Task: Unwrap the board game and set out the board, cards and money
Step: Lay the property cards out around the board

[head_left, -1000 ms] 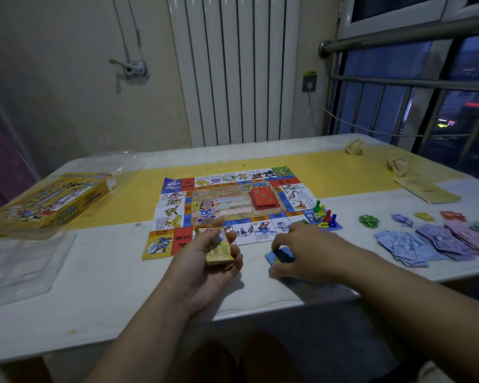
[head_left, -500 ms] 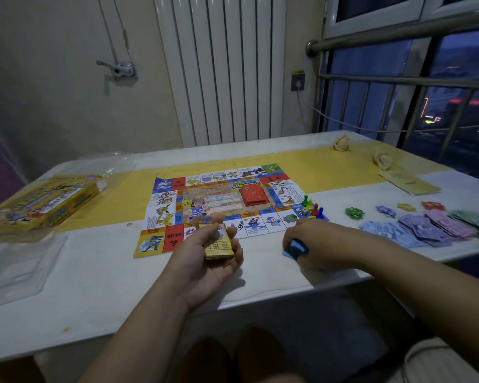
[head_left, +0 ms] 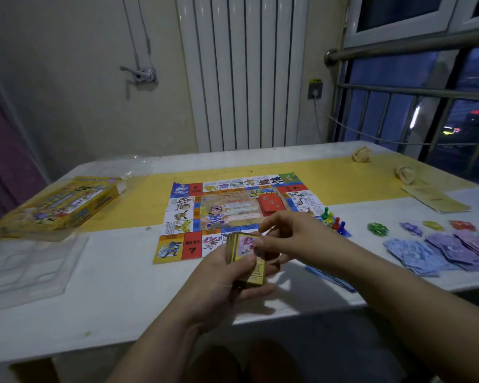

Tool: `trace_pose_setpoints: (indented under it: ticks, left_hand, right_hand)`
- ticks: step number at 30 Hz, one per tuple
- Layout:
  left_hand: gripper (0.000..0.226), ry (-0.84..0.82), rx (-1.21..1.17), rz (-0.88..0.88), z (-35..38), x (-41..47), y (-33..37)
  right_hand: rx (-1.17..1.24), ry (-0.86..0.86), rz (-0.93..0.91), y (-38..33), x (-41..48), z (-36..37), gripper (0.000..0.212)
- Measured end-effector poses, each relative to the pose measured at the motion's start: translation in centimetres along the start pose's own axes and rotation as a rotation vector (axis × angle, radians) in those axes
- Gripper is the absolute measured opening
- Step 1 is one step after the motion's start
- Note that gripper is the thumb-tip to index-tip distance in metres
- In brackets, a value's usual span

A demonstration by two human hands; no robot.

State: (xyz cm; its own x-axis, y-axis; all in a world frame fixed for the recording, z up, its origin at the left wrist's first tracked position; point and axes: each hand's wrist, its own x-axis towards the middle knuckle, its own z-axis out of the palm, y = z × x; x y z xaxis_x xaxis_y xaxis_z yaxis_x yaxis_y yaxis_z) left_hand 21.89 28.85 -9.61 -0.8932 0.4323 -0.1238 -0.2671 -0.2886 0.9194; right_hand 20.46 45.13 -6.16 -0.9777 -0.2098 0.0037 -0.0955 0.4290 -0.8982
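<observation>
A person's hands meet just above the near edge of a white bench. The left hand (head_left: 221,283) grips a stack of cards (head_left: 256,273) with yellow borders; the right hand (head_left: 291,233) pinches its upper edge. Behind them the game board (head_left: 183,214) lies flat, with a red deck (head_left: 271,203) on it. Pawns (head_left: 333,220) and paper money (head_left: 448,250) sit to the right, and the yellow box (head_left: 64,203) lies far left.

Glossy card deck (head_left: 246,255); paper board (head_left: 233,214); seemingly clear plastic tray (head_left: 25,266).
</observation>
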Motion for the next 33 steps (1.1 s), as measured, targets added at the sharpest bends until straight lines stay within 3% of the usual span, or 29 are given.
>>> trace_pose_setpoints:
  ticks: [4, 7, 16, 19, 23, 27, 33]
  left_hand:
    - [0.022, 0.067, 0.074, 0.050, -1.5, -0.3, 0.1]
    - [0.022, 0.134, 0.152, 0.056, -2.8, -0.6, 0.0]
    - [0.020, 0.187, 0.256, -0.043, -5.2, -1.8, 1.0]
    - [0.023, 0.347, 0.236, 0.028, -6.4, -2.4, 1.5]
    - [0.030, 0.559, 0.001, 0.160, -8.7, -3.0, 2.7]
    - [0.031, 0.570, -0.057, 0.199, -9.3, -3.2, 2.7]
    - [0.032, 0.569, 0.000, 0.228, -9.5, -3.0, 2.3]
  right_hand:
    - [0.211, -0.014, 0.073, 0.7, 1.0, 1.9, 0.017]
    - [0.232, -0.008, 0.114, 1.2, 1.4, 3.6, 0.017]
    - [-0.018, -0.084, 0.116, 0.5, 2.4, 5.8, 0.020]
    - [-0.156, -0.017, 0.037, 0.0, 3.3, 6.1, 0.016]
    - [-0.324, -0.047, -0.011, -0.1, 4.4, 7.7, 0.011]
    - [-0.592, 0.022, -0.050, 0.5, 4.9, 9.1, 0.017]
    - [-0.746, 0.147, -0.150, -0.1, 3.6, 9.7, 0.033]
